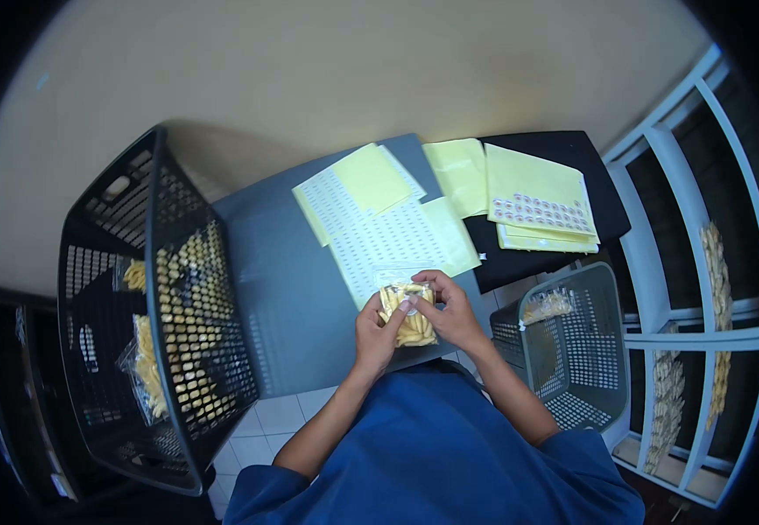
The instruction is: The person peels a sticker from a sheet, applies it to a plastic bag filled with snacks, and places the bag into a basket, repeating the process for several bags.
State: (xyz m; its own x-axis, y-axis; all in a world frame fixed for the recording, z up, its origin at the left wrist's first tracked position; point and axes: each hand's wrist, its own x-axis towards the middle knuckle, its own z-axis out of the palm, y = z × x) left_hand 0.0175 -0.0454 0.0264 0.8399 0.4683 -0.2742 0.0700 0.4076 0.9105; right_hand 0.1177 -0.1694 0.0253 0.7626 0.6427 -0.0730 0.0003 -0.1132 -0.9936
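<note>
Both my hands grip a clear plastic bag of yellow, finger-shaped snacks [414,331] over the near edge of the grey table. My left hand [374,335] closes on the bag's left side, its thumb on the front. From the right, my right hand [451,313] holds the upper part, with its thumb close to the left one on a small white patch. Just beyond the bag lie label sheets [388,249] with rows of small printed labels, partly overlapped by a yellow backing sheet [369,179].
A dark basket [159,262] with more snack bags stands left of the table [283,324]. On the black surface at right are yellow sheets with round stickers [537,179]. A grey-green basket [603,297] holding a bag [548,306] stands below, beside a white rack [699,339].
</note>
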